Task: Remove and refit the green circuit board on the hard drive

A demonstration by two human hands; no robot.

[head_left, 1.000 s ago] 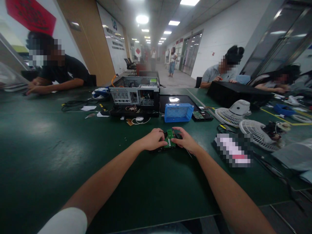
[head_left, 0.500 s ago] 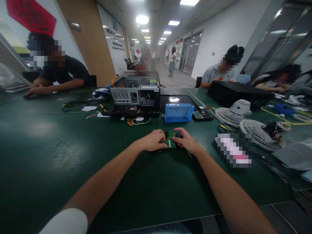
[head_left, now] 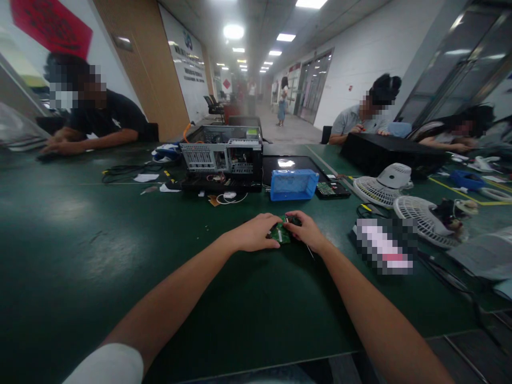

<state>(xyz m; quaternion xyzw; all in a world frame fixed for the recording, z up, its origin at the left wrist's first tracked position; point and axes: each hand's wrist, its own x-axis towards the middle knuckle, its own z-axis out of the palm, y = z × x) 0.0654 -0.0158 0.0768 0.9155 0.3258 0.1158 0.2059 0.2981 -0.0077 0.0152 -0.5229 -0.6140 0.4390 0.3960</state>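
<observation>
A small green circuit board (head_left: 283,236) with dark parts along its edges is low over the table in front of me, between my hands. My left hand (head_left: 256,232) is closed round its left side, fingers over the far edge and thumb along the near one. At the right side of the board, my right hand (head_left: 307,233) is closed, its thumb near the board's top edge. A thin metal shaft (head_left: 311,253), apparently a screwdriver's, sticks out below that palm. Its handle is mostly hidden by the fingers.
Beyond my hands stand an opened computer case (head_left: 222,157), a blue plastic bin (head_left: 294,185) and a drive with a bare board (head_left: 333,190). White fan parts (head_left: 380,186) and cables lie to the right. Tiny bits (head_left: 207,228) lie left. Co-workers sit across the table.
My left hand has shifted slightly right over the circuit board, covering more of it, its fingers stretching further across. The right hand stays almost in place, with the metal shaft still below it.
</observation>
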